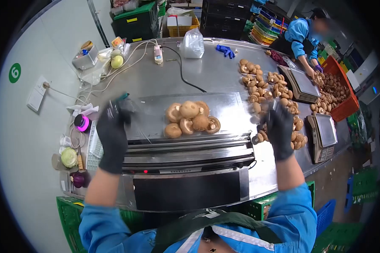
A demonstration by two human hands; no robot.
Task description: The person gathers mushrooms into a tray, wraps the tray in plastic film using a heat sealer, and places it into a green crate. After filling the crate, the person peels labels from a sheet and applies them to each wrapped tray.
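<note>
A group of brown mushrooms (pixel 190 117) lies in a clear tray on the metal plate of the wrapping machine (pixel 185 154), between my two hands. My left hand (pixel 113 130), in a black glove, is raised left of the mushrooms; its fingertips are smeared by motion near a piece of clear film. My right hand (pixel 278 128), also black-gloved, hovers right of the machine, over the packed mushrooms (pixel 298 141). Its fingers are blurred too, and what they touch is hard to tell.
Two scales (pixel 305 84) (pixel 324 134) stand at the right. Beyond them, a co-worker (pixel 299 36) reaches toward an orange crate (pixel 352 95) of mushrooms. A power strip (pixel 158 55), plastic bags (pixel 193 44) and a blue glove (pixel 226 51) lie at the back. A cabbage (pixel 69 157) sits left.
</note>
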